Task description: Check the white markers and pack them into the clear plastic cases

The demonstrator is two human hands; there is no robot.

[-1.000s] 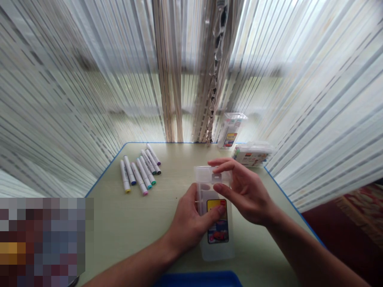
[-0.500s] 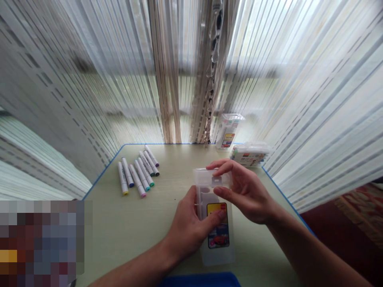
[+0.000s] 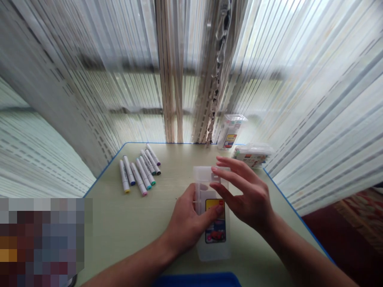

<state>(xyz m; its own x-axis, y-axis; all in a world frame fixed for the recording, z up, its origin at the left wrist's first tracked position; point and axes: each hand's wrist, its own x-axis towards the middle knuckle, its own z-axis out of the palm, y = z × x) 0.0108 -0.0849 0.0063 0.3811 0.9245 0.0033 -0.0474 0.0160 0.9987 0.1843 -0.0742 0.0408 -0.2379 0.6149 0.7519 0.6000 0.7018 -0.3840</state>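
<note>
Left grip (image 3: 187, 223) clamping clear case (image 3: 213, 223) flat on counter (image 3: 134, 223); right grip (image 3: 248, 195) released, fingers above lid, lower centre. Press lid evenly.

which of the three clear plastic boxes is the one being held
The clear box lying flat near the table's front edge, its yellow label up: the left hand grips it. The other two, one upright and one lying, sit untouched at the far right corner.

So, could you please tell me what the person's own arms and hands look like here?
Both forearms are bare, with no sleeves in view. The left hand and the right hand wear no gloves, and no rings, watch or bracelet show on the fingers or wrists. Nails look short and unpainted.
</note>
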